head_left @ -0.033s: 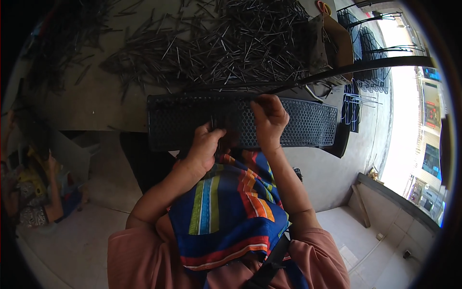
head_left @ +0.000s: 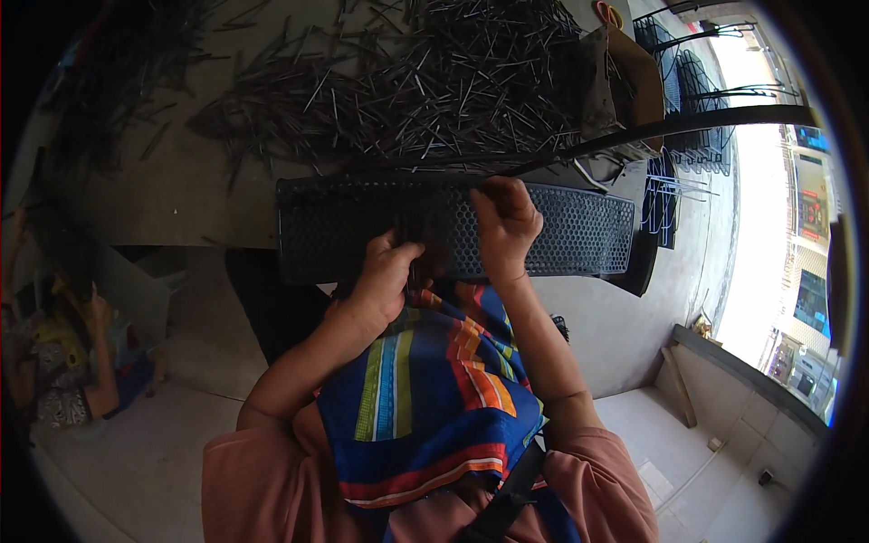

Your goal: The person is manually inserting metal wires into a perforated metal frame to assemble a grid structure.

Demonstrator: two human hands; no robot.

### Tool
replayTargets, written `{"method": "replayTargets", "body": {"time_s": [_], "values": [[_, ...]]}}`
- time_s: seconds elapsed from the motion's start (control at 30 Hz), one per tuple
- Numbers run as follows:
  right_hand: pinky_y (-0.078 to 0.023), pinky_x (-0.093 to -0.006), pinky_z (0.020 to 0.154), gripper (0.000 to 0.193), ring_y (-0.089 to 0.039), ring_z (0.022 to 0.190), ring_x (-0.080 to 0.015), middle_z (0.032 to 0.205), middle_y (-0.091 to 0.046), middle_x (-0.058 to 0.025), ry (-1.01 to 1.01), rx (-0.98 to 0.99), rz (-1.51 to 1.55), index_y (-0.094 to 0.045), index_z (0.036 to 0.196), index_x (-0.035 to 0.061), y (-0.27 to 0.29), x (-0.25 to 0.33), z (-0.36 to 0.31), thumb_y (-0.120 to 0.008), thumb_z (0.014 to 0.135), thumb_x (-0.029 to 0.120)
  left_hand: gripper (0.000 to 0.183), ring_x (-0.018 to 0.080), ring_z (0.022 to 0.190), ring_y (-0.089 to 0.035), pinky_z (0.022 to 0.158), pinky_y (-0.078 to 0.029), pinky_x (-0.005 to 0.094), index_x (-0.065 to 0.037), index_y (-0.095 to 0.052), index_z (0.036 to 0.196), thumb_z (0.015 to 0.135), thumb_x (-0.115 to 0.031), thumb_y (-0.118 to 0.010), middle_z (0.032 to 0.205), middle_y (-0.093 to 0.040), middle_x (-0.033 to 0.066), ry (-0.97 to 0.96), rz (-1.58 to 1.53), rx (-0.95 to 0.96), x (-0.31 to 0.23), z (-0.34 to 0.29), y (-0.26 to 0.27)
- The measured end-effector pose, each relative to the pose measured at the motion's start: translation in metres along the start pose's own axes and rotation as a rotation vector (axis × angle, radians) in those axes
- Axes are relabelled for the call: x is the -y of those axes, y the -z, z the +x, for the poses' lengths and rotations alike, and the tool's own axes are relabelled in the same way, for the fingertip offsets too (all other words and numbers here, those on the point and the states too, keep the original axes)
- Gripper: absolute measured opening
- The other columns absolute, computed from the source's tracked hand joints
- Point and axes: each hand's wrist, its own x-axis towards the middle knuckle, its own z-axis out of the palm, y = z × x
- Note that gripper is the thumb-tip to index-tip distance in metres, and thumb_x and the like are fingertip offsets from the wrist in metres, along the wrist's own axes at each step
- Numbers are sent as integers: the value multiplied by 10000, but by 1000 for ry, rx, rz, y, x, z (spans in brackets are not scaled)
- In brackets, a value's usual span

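Handwork was centred on a perforated dark tray

The perforated tray (head_left: 588, 231) was seen lengthwise across the front edge of the table (head_left: 181, 208), just above the striped cloth (head_left: 425, 389) in the lap. The left hand (head_left: 385, 276) was placed at the middle of its near side, with thumb and forefinger bent close together; whether a thin dark piece was gripped between them could not be told, since the area between the hands was dark and blurred. The right hand (head_left: 509, 226) was raised over the tray near its far rim, with the fingers curled in and the tips drawn toward the thumb; anything pinched there was hidden.

The step in hand was judged to be fine fingertip work at the tray, the left hand being used to steady and the right to handle a small part. For the next move, a firm left hold and a precise right pinch seemed to be called for. Beyond the tray, thin dark rods (head_left: 425, 100) were heaped loosely, beside a cardboard box (head_left: 647, 86).
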Motion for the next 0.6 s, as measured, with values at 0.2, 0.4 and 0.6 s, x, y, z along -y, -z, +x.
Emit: {"method": "replayTargets", "body": {"time_s": [0.2, 0.4, 0.6], "values": [[-467, -234, 564, 139, -598, 624, -107, 760, -645, -50, 348, 56, -361, -658, 888, 36, -2, -5, 4, -713, 766, -5, 196, 184, 702, -656, 552, -495, 291, -41, -615, 1050, 871, -30, -536, 892, -680, 94, -67, -8, 14, 6, 4, -1], [-502, -314, 602, 239, -645, 697, -248, 871, -618, -82, 548, 226, -671, -684, 965, 80, -7, 16, 20, -705, 731, 36, 178, 184, 672, -649, 549, -500, 295, -27, -605, 1034, 860, -34, -568, 832, -665, 90, -39, -65, -37, 0, 15, -3], [-506, -349, 626, 288, -635, 731, -279, 928, -615, -107, 703, 233, -720, -679, 1000, 52, -1, 43, 16, -714, 716, 81, 208, 194, 705, -660, 603, -539, 305, -28, -599, 1073, 865, -26, -581, 883, -664, 88, -89, -120, -9, -8, 4, -4]]}}
